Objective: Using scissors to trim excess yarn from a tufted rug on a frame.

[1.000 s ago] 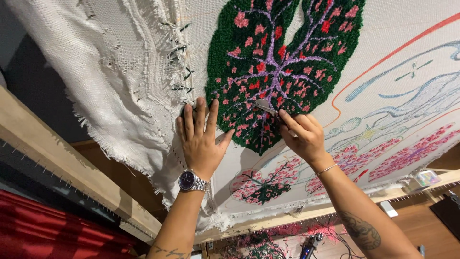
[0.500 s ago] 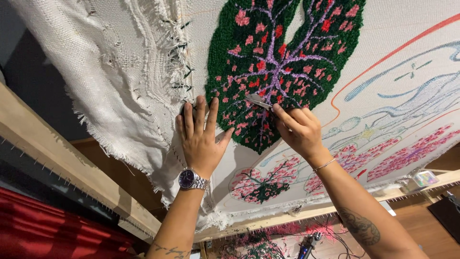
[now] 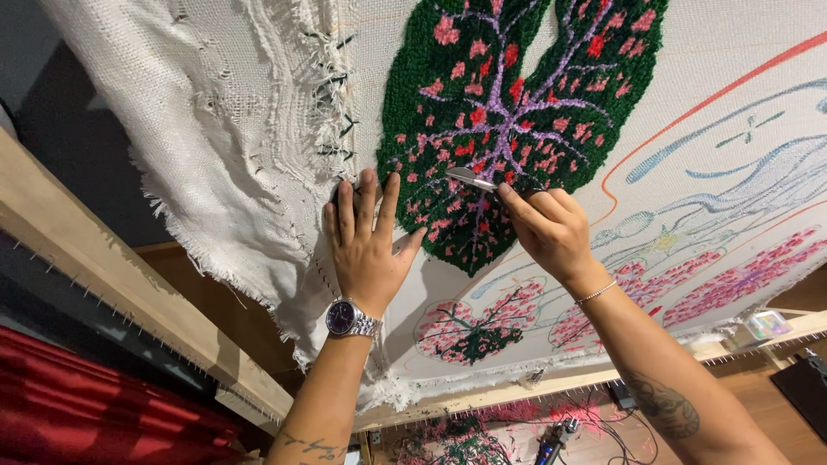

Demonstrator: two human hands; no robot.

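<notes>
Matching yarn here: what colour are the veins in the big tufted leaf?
Purple veins, seen in the head view.

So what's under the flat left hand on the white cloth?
The left hand lies flat on the white woven backing cloth, beside the green tufted leaf. A dark spot peeks past its fingertips; the cloth beneath the palm is covered.

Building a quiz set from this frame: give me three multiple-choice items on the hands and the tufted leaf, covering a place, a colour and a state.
1. Where does the left hand rest?
A. flat on the white cloth beside the leaf
B. on the wooden frame
C. in mid-air

2. What colour is the leaf border?
A. blue
B. dark green
C. yellow

3. What is the right hand doing?
A. lying open
B. pinching small metal scissors
C. gripping a wire

Answers: 1 A, palm and fingers spread on cloth. 2 B, green rim surrounds pink spots. 3 B, fingertips grip the metal tool at the leaf.
</notes>
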